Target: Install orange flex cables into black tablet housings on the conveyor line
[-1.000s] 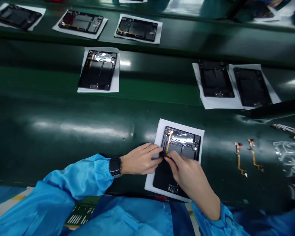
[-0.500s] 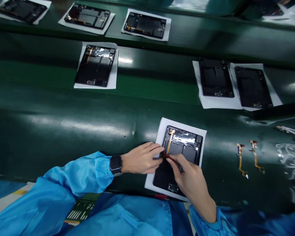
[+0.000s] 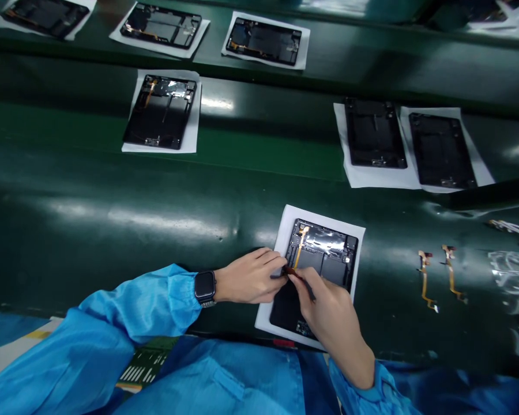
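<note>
In front of me an opened tablet (image 3: 288, 308) lies tilted on a white sheet (image 3: 264, 316). An orange flex cable (image 3: 300, 251) runs down its upper left part, and a shiny silvery film (image 3: 328, 242) covers an area near its top. My right hand (image 3: 328, 302) reaches over the tablet, thumb and forefinger pinching a small dark reddish-brown strip (image 3: 290, 271) near the cable's lower end. Whether strip and cable are joined is hidden. My left hand (image 3: 251, 276) comes in at the tablet's left edge, its fingertips closed beside the strip; what they grip is hidden.
Two loose flex cables (image 3: 424, 282) lie to the right, near a heap of clear plastic pieces (image 3: 516, 288). Another opened tablet (image 3: 160, 115) on paper is at upper left, two more tablets (image 3: 376, 135) at upper right. Several sit on the raised back shelf (image 3: 350, 46).
Both hands stay at the same spot on the tablet, with slight finger movement. The reddish-brown strip shows a little more between them. The whole view has shifted slightly.
</note>
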`<state>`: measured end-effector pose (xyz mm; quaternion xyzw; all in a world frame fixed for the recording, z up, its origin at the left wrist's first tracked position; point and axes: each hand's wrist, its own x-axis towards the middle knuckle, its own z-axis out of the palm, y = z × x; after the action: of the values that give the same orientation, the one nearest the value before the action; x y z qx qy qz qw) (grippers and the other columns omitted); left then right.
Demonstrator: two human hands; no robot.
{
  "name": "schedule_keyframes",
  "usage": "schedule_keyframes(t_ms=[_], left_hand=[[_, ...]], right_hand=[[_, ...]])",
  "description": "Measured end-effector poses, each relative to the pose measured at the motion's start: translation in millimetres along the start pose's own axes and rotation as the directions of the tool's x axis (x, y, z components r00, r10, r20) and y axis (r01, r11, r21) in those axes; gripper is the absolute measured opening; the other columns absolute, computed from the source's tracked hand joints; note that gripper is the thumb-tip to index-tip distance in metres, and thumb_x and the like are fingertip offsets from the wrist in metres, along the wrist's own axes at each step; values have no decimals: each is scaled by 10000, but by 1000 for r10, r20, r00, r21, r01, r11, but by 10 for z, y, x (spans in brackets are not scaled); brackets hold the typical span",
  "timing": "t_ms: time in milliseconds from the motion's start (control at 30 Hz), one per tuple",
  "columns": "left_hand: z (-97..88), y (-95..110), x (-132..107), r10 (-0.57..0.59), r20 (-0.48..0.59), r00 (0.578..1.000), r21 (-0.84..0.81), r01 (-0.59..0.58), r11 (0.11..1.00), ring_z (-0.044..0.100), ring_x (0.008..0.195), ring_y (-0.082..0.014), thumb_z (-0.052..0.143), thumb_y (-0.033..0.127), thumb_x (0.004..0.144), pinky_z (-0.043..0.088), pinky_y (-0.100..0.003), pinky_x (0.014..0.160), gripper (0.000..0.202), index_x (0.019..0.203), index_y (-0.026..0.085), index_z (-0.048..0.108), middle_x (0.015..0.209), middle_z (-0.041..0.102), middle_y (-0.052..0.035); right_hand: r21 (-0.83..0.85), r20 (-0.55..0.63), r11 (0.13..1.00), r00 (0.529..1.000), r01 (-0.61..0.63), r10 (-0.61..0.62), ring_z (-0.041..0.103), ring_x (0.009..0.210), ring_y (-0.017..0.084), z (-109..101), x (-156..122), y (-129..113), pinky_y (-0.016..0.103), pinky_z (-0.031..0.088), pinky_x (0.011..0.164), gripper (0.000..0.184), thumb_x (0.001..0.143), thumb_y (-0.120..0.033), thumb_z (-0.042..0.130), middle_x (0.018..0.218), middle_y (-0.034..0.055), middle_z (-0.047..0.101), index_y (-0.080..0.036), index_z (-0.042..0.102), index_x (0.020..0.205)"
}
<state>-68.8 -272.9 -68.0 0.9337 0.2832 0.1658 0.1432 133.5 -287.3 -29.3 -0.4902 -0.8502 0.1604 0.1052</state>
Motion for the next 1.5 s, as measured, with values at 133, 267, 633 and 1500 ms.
schedule_keyframes(t_ms=[133, 267, 633, 1500], left_hand=[[14, -1, -27, -3, 3, 1000, 4, 3, 1000, 528, 989, -250, 457, 260, 945, 462, -386, 877, 213, 970, 141, 632, 996, 542, -120], [9, 6, -49, -1, -3, 1000, 26, 2, 1000, 515, 962, -248, 497, 257, 925, 454, -383, 856, 214, 1057, 143, 621, 957, 529, -109], [9, 13, -24, 3, 36, 999, 47, -5, 999, 498, 972, -254, 461, 264, 946, 429, -385, 869, 246, 1094, 142, 614, 960, 525, -105], [-91, 137, 182, -498, 61, 865, -235, 498, 835, 521, 852, -182, 583, 284, 895, 312, -322, 759, 158, 785, 176, 621, 814, 574, -17]], right_hand=[[-110, 64, 994, 998, 20, -13, 598, 489, 172, -13, 141, -101, 272, 315, 454, 215, 998, -210, 395, 632, 22, 622, -189, 527, 830], [-76, 96, 997, 995, 7, 0, 607, 488, 166, -56, 154, -49, 256, 304, 438, 171, 990, -224, 418, 645, 14, 634, -183, 533, 870], [-158, 7, 987, 1000, 5, -3, 567, 436, 157, -6, 98, -62, 249, 264, 414, 212, 990, -223, 409, 566, 10, 581, -173, 527, 821], [707, 118, 590, 888, -390, 445, 446, 609, 143, 236, -141, 156, 269, 351, 584, 228, 914, -408, 560, 652, -30, 496, -195, 592, 840]])
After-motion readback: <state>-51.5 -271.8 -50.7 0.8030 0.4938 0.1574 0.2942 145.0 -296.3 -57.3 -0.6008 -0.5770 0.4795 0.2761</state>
